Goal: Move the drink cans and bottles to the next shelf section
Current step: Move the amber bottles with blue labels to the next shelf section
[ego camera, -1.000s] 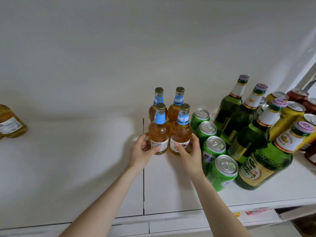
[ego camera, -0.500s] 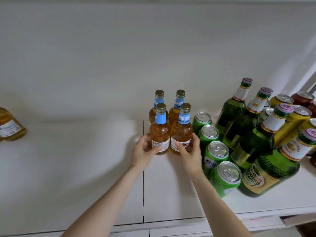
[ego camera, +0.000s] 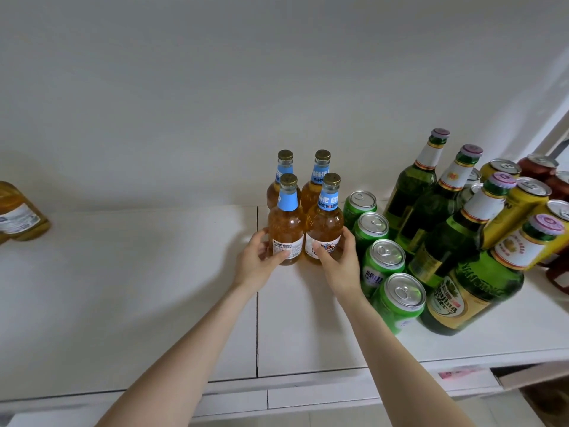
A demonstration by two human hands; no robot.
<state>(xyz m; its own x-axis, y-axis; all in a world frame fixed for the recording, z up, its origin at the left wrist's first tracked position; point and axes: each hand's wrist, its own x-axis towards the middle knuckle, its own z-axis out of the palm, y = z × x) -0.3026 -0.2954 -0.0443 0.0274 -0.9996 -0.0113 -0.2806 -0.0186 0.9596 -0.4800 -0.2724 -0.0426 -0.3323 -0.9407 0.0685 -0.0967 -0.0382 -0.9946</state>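
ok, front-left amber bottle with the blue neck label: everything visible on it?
The front-left amber glass bottle stands upright on the white shelf, just right of the section seam. Gold crown cap on, blue neck label, white body label reading DAHE BEER, orange liquid up to the neck. The left hand grips its lower body, thumb across the label. It appears to touch the front-right amber glass bottle, which the right hand grips.
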